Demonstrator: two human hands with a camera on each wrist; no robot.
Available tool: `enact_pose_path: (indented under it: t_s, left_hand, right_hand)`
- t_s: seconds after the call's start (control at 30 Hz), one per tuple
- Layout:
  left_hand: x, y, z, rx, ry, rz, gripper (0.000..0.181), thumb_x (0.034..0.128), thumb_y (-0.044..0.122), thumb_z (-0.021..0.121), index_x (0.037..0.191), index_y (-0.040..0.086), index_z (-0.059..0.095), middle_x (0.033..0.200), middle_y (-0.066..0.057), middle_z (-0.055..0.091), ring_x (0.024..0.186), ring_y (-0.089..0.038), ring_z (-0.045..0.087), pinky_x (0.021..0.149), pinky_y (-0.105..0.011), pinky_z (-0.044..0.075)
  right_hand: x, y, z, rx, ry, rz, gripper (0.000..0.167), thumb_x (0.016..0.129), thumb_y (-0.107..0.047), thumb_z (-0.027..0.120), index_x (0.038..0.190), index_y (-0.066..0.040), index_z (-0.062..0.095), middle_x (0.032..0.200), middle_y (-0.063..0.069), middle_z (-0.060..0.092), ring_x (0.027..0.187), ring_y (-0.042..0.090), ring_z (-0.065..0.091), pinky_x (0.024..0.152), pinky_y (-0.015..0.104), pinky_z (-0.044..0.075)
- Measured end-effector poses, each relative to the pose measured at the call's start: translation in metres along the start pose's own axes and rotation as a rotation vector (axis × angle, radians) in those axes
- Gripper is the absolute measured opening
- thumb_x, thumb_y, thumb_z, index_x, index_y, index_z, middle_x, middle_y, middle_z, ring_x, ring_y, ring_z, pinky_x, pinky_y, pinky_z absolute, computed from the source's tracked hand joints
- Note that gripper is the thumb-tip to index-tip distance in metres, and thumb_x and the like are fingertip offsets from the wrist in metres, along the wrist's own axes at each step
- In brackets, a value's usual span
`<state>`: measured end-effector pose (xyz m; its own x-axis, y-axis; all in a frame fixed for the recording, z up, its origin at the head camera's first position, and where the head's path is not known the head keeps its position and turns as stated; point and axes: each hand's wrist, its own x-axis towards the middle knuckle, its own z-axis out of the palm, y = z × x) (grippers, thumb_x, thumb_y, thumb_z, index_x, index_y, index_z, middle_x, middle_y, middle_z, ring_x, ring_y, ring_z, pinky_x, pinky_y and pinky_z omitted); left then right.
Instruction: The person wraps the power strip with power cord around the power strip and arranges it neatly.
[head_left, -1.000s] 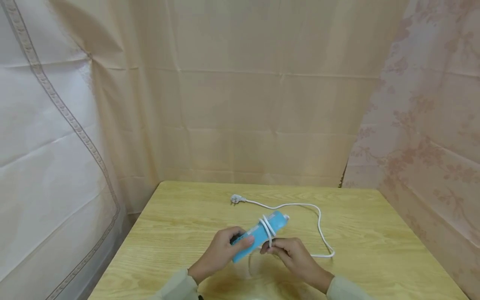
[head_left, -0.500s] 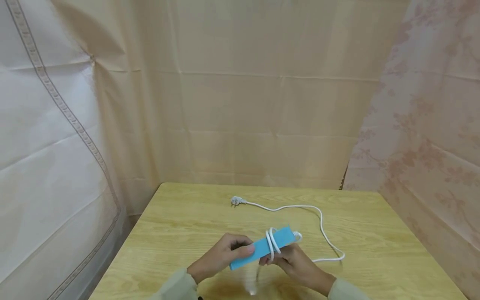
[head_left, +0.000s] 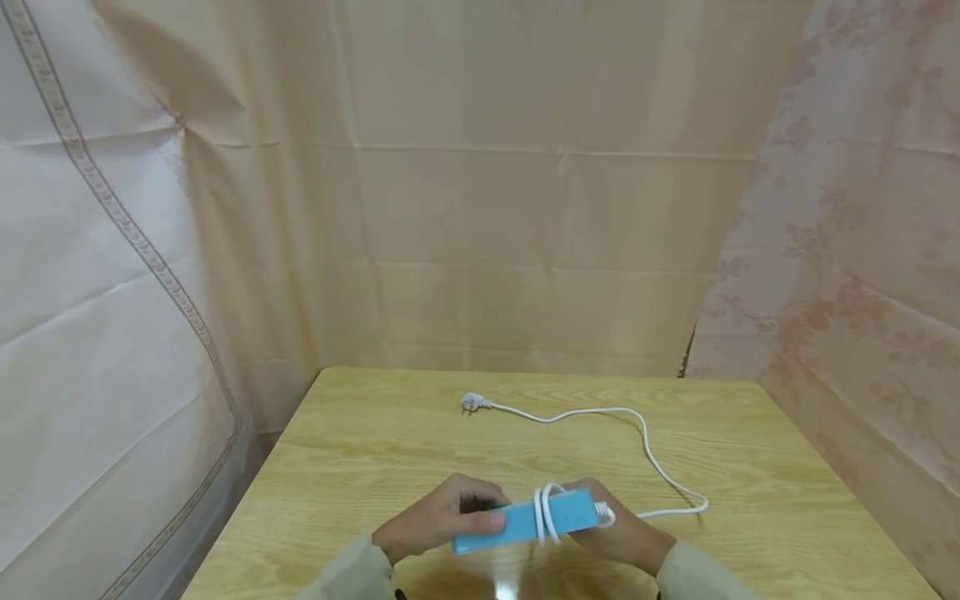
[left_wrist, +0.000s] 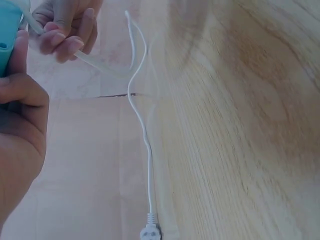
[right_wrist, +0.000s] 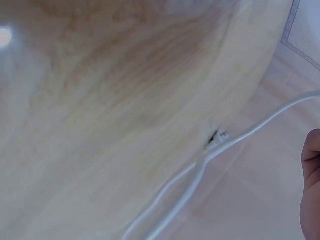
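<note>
The blue power strip [head_left: 519,527] lies in the left grip [head_left: 453,518], which holds its left end with the thumb laid along the near side. The right grip [head_left: 618,540] is behind the strip's right end; from the left wrist view, its fingers pinch the white cord [head_left: 600,410]. The strip is held above the near middle of the wooden counter [head_left: 360,467].

A second ago the strip slanted with its right end pointing far and its socket face partly showing; now it is nearly level, nearer, and turns a plain side up. The cord's bend on the right has slid further right, while the plug [head_left: 472,402] stays at its far spot.

The strip is light blue and narrow, with turns of cord wound around its right half. A ribbed sleeve bends out of the right end, and the loose cord runs right, then far, then left to the plug.
</note>
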<state>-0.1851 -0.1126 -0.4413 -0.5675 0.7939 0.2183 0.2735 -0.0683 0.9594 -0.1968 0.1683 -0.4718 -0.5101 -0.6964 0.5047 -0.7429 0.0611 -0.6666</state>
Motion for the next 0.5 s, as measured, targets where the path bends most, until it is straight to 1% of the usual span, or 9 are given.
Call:
enact_pose_path:
  t_s: [0.03,0.07,0.1,0.17,0.23,0.3,0.37,0.4,0.5]
  left_hand:
    - [-0.0004,-0.0007,-0.0007,-0.009,-0.013,0.006,0.039,0.1058,0.033,0.058,0.112,-0.002,0.071,0.094,0.002,0.064,0.079,-0.005,0.055,0.072,-0.022,0.048]
    - [-0.0006,-0.0015,-0.0014,-0.011,-0.026,0.007,0.039,0.1055,0.033,0.059,0.112,-0.003,0.071,0.093,0.003,0.063,0.079,-0.005,0.055,0.072,-0.022,0.049]
    - [-0.0007,-0.0022,-0.0021,-0.006,-0.040,0.015,0.039,0.1053,0.033,0.059,0.111,-0.003,0.071,0.093,0.003,0.063,0.079,-0.005,0.055,0.071,-0.022,0.049]
    - [-0.0006,-0.0037,-0.0030,0.011,-0.067,0.013,0.041,0.1044,0.036,0.060,0.109,-0.003,0.072,0.091,0.006,0.063,0.078,-0.004,0.055,0.071,-0.022,0.050]
    - [0.0000,-0.0050,-0.0033,0.039,-0.094,0.006,0.044,0.1031,0.040,0.061,0.108,-0.002,0.073,0.092,0.007,0.064,0.078,-0.003,0.056,0.071,-0.022,0.051]
    - [0.0006,-0.0062,-0.0029,0.066,-0.122,-0.001,0.046,0.1020,0.043,0.062,0.108,-0.002,0.073,0.091,0.009,0.064,0.078,-0.002,0.056,0.071,-0.022,0.051]
    - [0.0016,-0.0073,-0.0021,0.078,-0.155,-0.011,0.048,0.1016,0.044,0.062,0.109,-0.002,0.074,0.091,0.009,0.065,0.079,-0.001,0.057,0.072,-0.022,0.052]
    - [0.0021,-0.0077,-0.0017,0.084,-0.171,-0.016,0.048,0.1014,0.044,0.062,0.110,-0.002,0.074,0.091,0.010,0.065,0.079,-0.001,0.057,0.072,-0.022,0.052]
    - [0.0035,-0.0081,-0.0015,0.113,-0.216,-0.038,0.042,0.1013,0.039,0.065,0.111,-0.001,0.075,0.091,0.011,0.067,0.076,0.000,0.057,0.070,-0.021,0.051]
  right_hand:
    - [0.0010,0.0003,-0.0004,0.047,-0.015,0.017,0.025,0.094,0.013,0.062,0.087,-0.010,0.070,0.068,0.004,0.065,0.065,-0.006,0.053,0.055,0.021,0.051]
    - [0.0019,0.0006,-0.0008,0.048,-0.031,0.017,0.022,0.096,0.008,0.064,0.093,-0.011,0.073,0.075,0.002,0.070,0.070,-0.005,0.059,0.060,0.022,0.054]
    - [0.0025,0.0012,-0.0010,0.001,-0.043,-0.015,0.017,0.094,0.002,0.068,0.100,-0.013,0.075,0.082,0.001,0.074,0.075,-0.002,0.065,0.064,0.023,0.056]
    - [0.0034,0.0016,-0.0013,-0.085,-0.073,-0.073,0.021,0.092,-0.006,0.074,0.112,-0.013,0.076,0.099,-0.001,0.077,0.087,0.003,0.071,0.074,0.024,0.058]
    - [0.0043,0.0016,-0.0010,-0.173,-0.100,-0.133,0.024,0.092,-0.012,0.076,0.116,-0.014,0.075,0.109,-0.002,0.076,0.097,0.007,0.072,0.082,0.024,0.057]
    - [0.0052,0.0012,-0.0008,-0.229,-0.128,-0.168,0.022,0.095,-0.015,0.073,0.117,-0.016,0.074,0.110,-0.005,0.076,0.099,0.005,0.071,0.082,0.022,0.056]
    - [0.0065,0.0009,-0.0010,-0.252,-0.164,-0.173,0.019,0.098,-0.014,0.069,0.116,-0.019,0.074,0.111,-0.008,0.075,0.100,0.001,0.069,0.083,0.020,0.055]
    - [0.0074,0.0011,-0.0010,-0.278,-0.178,-0.195,0.019,0.099,-0.013,0.068,0.116,-0.020,0.074,0.111,-0.009,0.074,0.100,-0.001,0.068,0.083,0.019,0.054]
    - [0.0097,0.0023,-0.0016,-0.356,-0.204,-0.258,0.020,0.097,-0.009,0.071,0.112,-0.022,0.074,0.109,-0.012,0.073,0.101,-0.006,0.065,0.083,0.015,0.053]
